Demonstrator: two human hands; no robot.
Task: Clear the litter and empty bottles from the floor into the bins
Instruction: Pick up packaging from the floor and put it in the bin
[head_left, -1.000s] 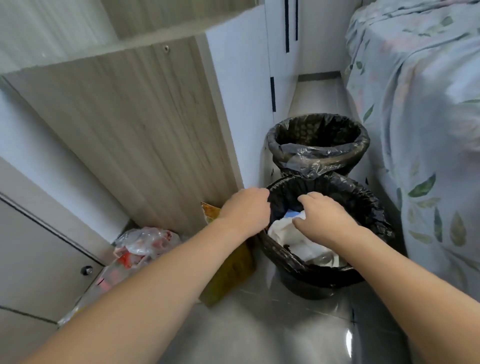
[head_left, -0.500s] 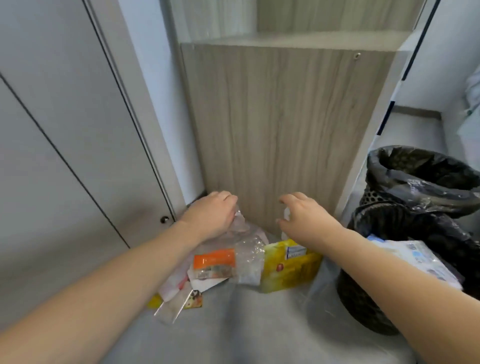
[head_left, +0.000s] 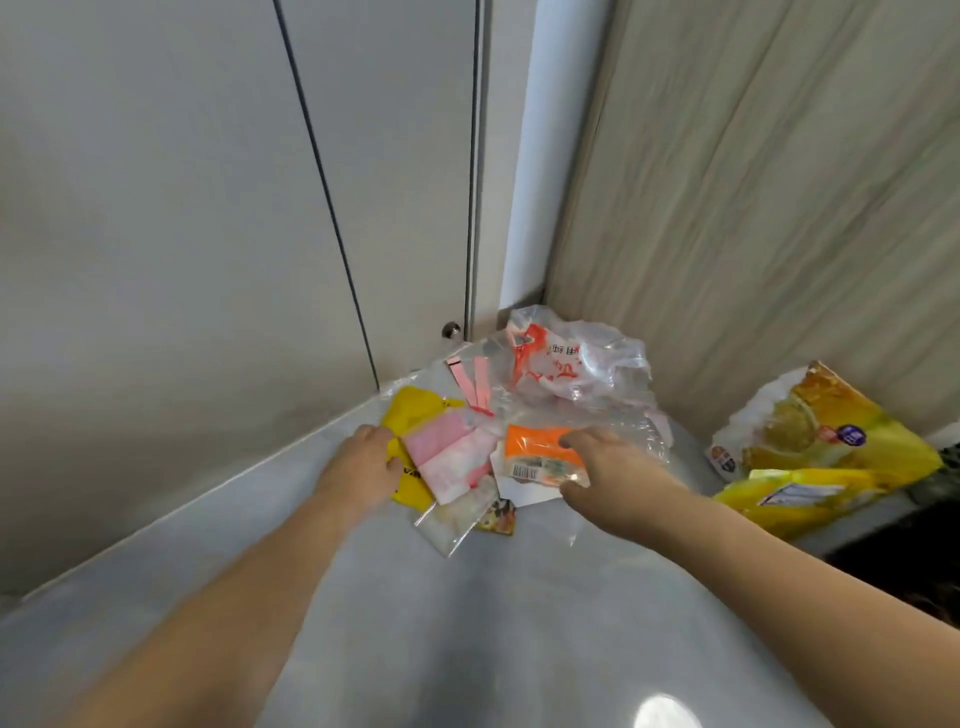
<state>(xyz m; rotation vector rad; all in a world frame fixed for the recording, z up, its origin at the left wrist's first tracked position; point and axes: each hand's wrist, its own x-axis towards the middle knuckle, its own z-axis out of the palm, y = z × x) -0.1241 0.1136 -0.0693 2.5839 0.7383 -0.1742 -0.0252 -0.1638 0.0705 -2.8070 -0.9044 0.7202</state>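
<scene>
Orange packet (head_left: 540, 454), barcode showing, in right hand (head_left: 613, 475).

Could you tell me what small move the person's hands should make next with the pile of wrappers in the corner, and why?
Probably close and lift: the right hand already has its thumb and fingers around the orange snack packet, and the left hand rests on the yellow plastic bag beside the pink wrapper. Both sit at the pile's near edge, so gathering it looks like the natural step.

Glossy grey floor (head_left: 467, 623), pale cabinet doors (head_left: 182, 208) left, wood-grain panel (head_left: 779, 208) right, light glare below.
</scene>
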